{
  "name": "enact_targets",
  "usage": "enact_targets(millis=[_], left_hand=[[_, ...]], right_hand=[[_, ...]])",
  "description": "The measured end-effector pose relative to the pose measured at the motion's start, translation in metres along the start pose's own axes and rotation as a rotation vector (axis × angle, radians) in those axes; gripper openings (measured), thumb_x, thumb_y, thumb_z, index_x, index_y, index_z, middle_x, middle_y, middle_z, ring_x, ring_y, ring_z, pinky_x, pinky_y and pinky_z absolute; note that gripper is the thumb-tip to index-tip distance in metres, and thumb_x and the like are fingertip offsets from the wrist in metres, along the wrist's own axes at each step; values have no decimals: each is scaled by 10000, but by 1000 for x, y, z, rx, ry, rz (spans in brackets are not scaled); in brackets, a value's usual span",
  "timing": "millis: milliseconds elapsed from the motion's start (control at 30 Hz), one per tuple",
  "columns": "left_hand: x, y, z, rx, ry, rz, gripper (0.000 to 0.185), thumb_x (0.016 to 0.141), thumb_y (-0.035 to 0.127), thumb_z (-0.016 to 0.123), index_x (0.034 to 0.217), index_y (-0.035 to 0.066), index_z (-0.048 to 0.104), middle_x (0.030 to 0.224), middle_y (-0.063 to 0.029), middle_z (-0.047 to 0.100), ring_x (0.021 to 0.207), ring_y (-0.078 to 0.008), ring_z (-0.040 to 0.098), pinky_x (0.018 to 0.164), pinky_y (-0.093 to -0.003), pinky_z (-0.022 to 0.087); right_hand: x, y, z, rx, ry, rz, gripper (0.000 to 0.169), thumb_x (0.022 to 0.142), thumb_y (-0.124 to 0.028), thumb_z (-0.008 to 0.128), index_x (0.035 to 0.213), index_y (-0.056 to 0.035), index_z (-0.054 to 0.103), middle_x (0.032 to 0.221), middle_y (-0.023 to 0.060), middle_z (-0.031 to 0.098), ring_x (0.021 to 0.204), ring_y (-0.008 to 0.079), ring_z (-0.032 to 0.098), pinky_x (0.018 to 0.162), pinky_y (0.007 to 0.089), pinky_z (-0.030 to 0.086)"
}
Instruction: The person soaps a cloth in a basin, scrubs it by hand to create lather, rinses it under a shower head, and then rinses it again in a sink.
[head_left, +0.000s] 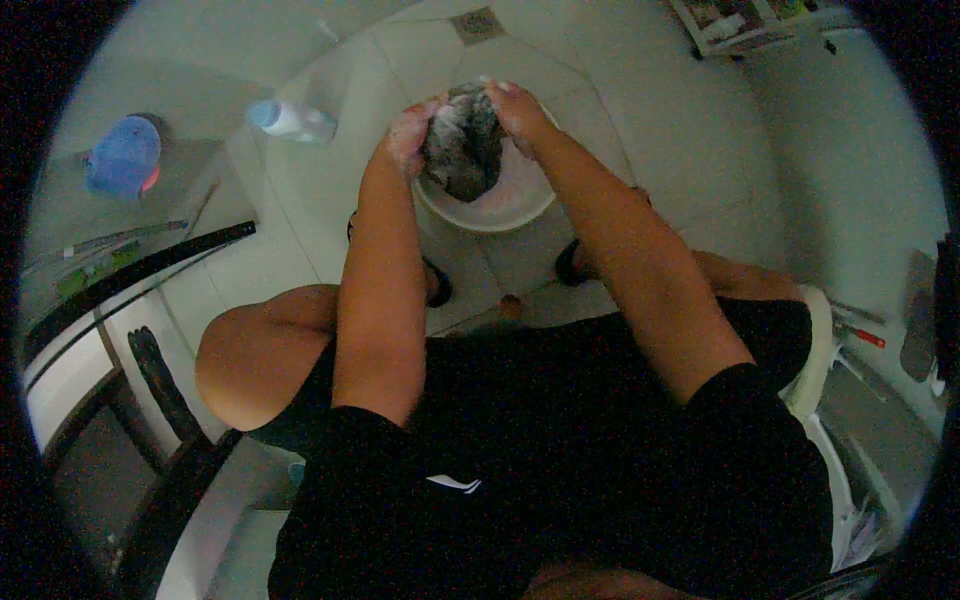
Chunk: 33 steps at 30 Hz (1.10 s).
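Observation:
Over a pale round basin (517, 217) on the tiled floor, both my hands grip a dark, foam-covered item (465, 146), perhaps a shoe or a bunched cloth; the blur does not settle which. My left hand (411, 135), wet with suds, holds its left side. On its upper right side is my right hand (519, 112), also with foam on the fingers. The item hangs partly inside the basin, whose far part is hidden behind it. To the left of the basin, a white bottle with a blue cap (300, 122) lies or stands on the floor; the view does not settle which.
A blue plastic container (126, 154) is at the far left. A floor drain (478, 26) lies beyond the basin. A wheeled rack (739, 37) is at the upper right. A dark-framed door (142, 289) stands at the left, and my feet flank the basin's near side.

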<state>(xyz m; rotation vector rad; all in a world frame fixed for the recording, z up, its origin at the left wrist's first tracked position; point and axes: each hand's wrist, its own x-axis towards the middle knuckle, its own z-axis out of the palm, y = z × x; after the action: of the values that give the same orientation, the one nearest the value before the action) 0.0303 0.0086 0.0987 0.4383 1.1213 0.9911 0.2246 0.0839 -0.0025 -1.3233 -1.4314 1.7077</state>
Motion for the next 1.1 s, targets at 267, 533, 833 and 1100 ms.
enact_targets(millis=[267, 533, 833, 1100], left_hand=[[20, -22, 33, 131, 402, 3, 409, 914, 384, 670, 1070, 11, 612, 1037, -132, 660, 899, -290, 613, 837, -445, 511], [27, -79, 90, -12, 353, -43, 418, 954, 363, 574, 1189, 23, 637, 1224, -159, 646, 1054, -297, 606, 867, -458, 514], [55, -143, 30, 575, 118, 382, 456, 951, 385, 580, 1249, 41, 622, 1244, -148, 615, 1090, -295, 568, 932, -456, 475], [25, -96, 28, 44, 85, -50, 438, 955, 385, 549, 1210, 38, 629, 1172, -176, 647, 1019, -327, 607, 879, -466, 499]], right_hand=[[-37, -25, 10, -185, 438, -299, 340, 978, -335, 565, 1130, -39, 639, 1061, 139, 686, 964, 251, 636, 840, 404, 503], [-84, -88, -2, -373, 499, -2, 345, 935, -342, 593, 1036, -21, 671, 1009, 196, 701, 928, 332, 668, 797, 438, 519], [-92, -70, 27, -417, 504, 81, 307, 920, -294, 604, 1015, -11, 675, 983, 190, 704, 905, 313, 674, 792, 410, 526], [-111, -85, 77, -535, 517, -25, 273, 907, -251, 614, 996, -1, 679, 960, 184, 708, 884, 297, 678, 787, 386, 533]])
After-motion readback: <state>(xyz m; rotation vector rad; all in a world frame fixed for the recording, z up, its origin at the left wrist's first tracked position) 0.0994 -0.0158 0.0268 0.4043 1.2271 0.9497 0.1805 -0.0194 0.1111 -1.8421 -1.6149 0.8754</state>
